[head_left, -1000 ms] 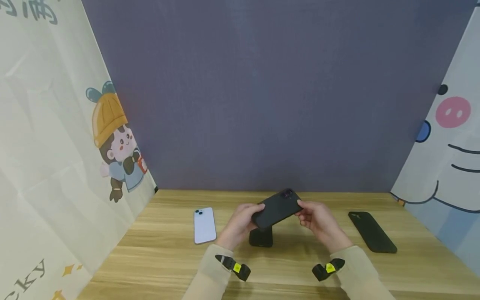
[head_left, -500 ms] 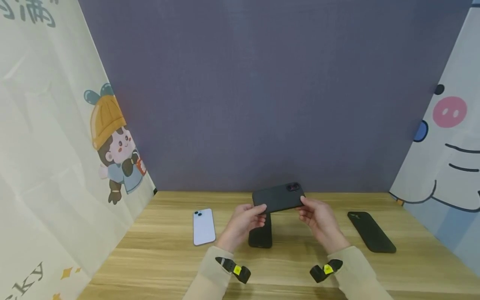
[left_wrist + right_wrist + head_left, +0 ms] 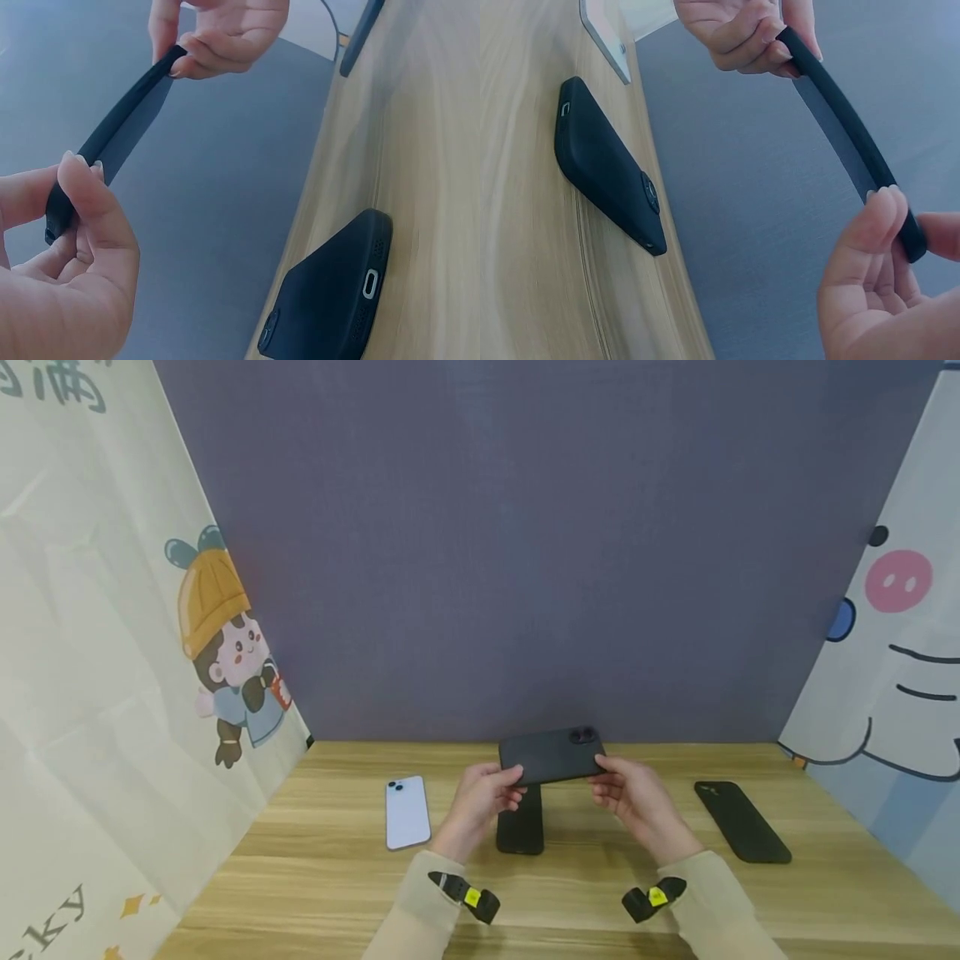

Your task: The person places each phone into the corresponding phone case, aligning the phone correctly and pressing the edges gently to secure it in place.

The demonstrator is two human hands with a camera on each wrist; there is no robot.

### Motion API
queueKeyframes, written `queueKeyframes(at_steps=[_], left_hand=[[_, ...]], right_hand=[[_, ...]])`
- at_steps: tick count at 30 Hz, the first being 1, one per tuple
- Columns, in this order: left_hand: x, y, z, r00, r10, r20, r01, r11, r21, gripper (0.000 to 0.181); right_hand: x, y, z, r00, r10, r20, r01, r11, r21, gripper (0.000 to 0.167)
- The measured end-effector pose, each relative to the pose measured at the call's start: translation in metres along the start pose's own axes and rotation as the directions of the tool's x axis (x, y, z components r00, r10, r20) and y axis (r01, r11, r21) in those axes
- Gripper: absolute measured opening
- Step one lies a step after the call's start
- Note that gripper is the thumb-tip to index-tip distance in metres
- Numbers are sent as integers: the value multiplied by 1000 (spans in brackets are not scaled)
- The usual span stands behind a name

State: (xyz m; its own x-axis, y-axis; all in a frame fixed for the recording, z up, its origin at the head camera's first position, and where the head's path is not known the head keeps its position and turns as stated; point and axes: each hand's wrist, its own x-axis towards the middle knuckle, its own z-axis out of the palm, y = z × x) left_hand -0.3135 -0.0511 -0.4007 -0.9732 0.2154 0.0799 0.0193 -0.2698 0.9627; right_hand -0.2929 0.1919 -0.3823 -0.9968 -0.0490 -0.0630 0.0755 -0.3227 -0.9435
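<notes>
Both hands hold a black phone case (image 3: 552, 755) in the air, long side crosswise, its back with the camera opening toward the head camera. My left hand (image 3: 480, 797) pinches its left end between thumb and fingers. At the right end, the thumb and fingers of my right hand (image 3: 637, 793) pinch the lower corner. In the left wrist view the case (image 3: 124, 116) is seen edge-on and slightly bowed. Below it, a phone in a black case (image 3: 521, 822) lies on the table, its upper part hidden; its charging port shows in both wrist views.
A pale lavender phone (image 3: 407, 814) lies back up to the left on the wooden table (image 3: 322, 877). To the right lies another black phone case (image 3: 744, 823). A grey-blue panel (image 3: 480, 552) stands behind the table, with printed sheets on both sides.
The held case has turned from a steep slant to nearly level and moved slightly away, uncovering more of the phone below. Both hands keep their grip; the case then shifts slightly left.
</notes>
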Motion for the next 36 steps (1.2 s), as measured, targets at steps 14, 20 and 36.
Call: queueKeyframes(at_steps=[14,20,36], left_hand=[[0,1,-2,1000,-12,-14,12,999,30,20],[1,-4,-3,998,-57,34,56,998,42,17],[2,-2,-3,999,-44,11,43,999,15,23]], right_hand=[[2,-1,-5,996,22,89,-22,1000,-10,17],[2,-3,-8,996,18,93,-17,1000,-15,17],[0,-5,-7,1000,-16,20,16,999,31,21]])
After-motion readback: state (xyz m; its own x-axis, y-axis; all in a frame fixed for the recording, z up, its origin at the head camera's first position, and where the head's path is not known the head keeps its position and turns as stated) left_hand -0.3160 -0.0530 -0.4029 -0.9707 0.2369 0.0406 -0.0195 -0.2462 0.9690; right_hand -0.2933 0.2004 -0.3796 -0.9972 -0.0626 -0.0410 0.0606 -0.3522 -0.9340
